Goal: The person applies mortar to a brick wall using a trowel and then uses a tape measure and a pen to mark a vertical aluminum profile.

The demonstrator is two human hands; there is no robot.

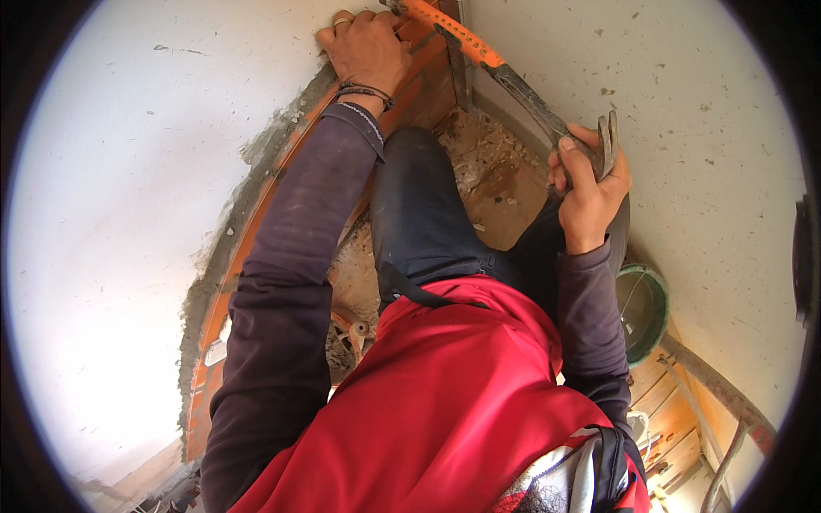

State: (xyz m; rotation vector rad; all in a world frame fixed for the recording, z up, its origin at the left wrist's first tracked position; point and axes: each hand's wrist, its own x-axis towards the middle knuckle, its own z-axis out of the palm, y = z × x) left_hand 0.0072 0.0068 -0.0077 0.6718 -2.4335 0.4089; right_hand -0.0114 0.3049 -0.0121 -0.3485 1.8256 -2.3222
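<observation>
My right hand (590,188) is closed round a claw hammer (466,41) close to its dark metal claw head. The hammer's orange and black handle slants up to the far left, and its end nears my left hand. At the top of the view my left hand (369,53) lies over the edge of a brick course (428,81), back up and knuckles bent. The fingertips are hidden, and so is anything they may hold. Rough grey mortar (248,209) runs along the edge of the white wall (145,171) beside my left arm.
White walls stand close on both sides, the right wall (693,128) speckled. Rubble (492,162) covers the ground between my knees. A green bucket (643,316) sits by my right forearm. Behind it are a rusty bar (718,385) and wooden boards (680,462).
</observation>
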